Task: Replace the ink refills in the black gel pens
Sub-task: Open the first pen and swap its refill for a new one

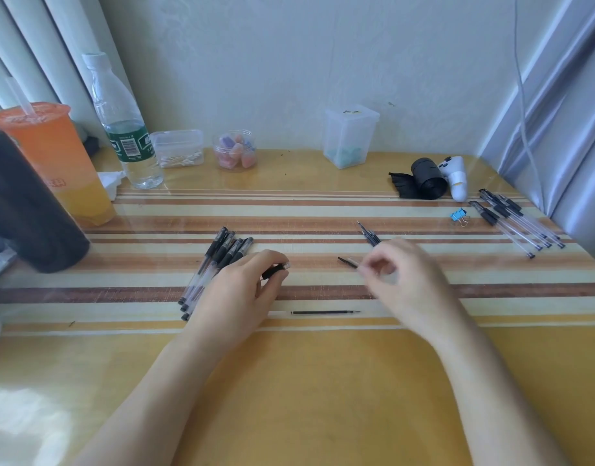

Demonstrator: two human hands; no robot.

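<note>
My left hand [242,290] grips a pen barrel [276,270] whose black grip end sticks out to the right past my fingers. Just behind and left of that hand lies a bundle of several capped black gel pens [215,264]. My right hand [400,274] is blurred, its fingers curled at a small black pen part [347,262] on the table; whether it pinches it is unclear. A loose black refill [324,312] lies between my hands near the front. Several thin refills [368,234] lie beyond my right hand.
More clear pens [514,222] and a blue binder clip [458,216] lie at the right edge. A black roll [427,178] and white toy [455,176] sit behind. An orange drink cup [54,163], water bottle [124,126] and plastic containers [350,136] line the back.
</note>
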